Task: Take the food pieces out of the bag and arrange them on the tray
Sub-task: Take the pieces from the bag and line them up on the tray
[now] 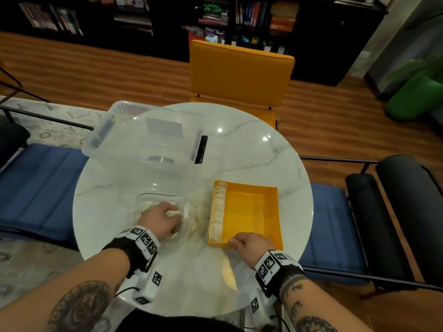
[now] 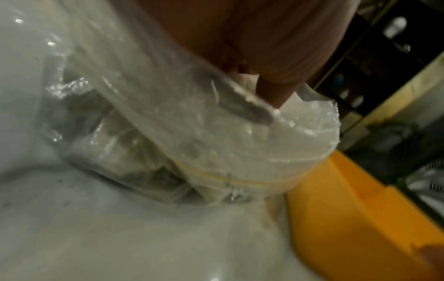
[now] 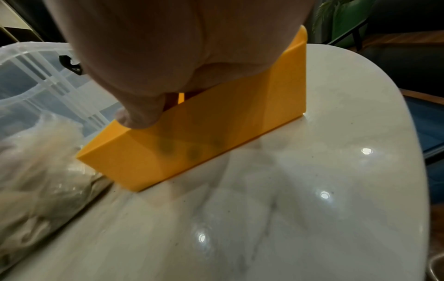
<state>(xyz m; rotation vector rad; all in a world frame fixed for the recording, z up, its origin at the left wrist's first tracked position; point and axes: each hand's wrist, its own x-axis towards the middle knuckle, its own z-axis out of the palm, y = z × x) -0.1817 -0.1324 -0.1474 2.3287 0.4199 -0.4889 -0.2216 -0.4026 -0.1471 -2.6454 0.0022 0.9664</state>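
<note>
Clear storage bin [image 1: 143, 137] sits at the far-left edge of the round marble worktop [image 1: 251, 149]. Near the front-left edge lies the clear bag [image 1: 163, 212], mouth open; left hand [image 1: 160, 218] is inside it, fingers curled round a pale food piece [image 1: 173, 213]. More pieces remain in the bag. Just right of the bag, the yellow tray [image 1: 254, 207] holds a row of food pieces [image 1: 218, 212] along its left wall. Right hand [image 1: 249, 244] grips the tray's near wall, thumb outside.
</note>
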